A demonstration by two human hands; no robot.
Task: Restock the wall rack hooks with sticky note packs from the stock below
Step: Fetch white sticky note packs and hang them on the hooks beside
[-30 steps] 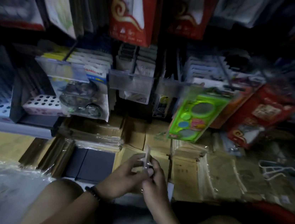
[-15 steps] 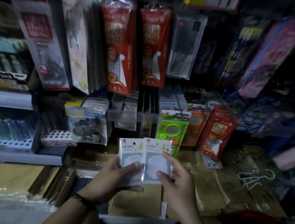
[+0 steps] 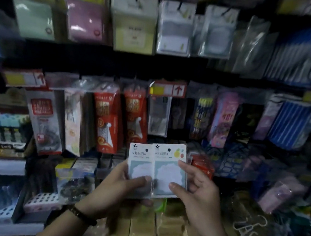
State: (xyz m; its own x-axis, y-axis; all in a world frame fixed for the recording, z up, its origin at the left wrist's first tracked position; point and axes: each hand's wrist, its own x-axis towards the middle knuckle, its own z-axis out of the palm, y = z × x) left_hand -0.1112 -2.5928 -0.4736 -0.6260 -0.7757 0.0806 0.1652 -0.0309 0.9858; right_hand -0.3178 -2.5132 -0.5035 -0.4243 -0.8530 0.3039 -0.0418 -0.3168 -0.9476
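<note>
Two flat white-carded sticky note packs show pale blue cloud-shaped pads; the right one carries a yellow-and-red fruit print, possibly a pineapple. Tall red card packs hang behind, white-striped blue pouches at right.

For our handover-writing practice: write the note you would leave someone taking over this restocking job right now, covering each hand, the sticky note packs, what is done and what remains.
Left hand: grips the left pack, thumb on its front.
Right hand: pinches the right pack at its right edge.
Both packs are upright, side by side, before the rack, hang holes up.
Done: two packs in hand.
Left: neither is hooked yet; similar hung packs in the top row probably mark the spot.
</note>
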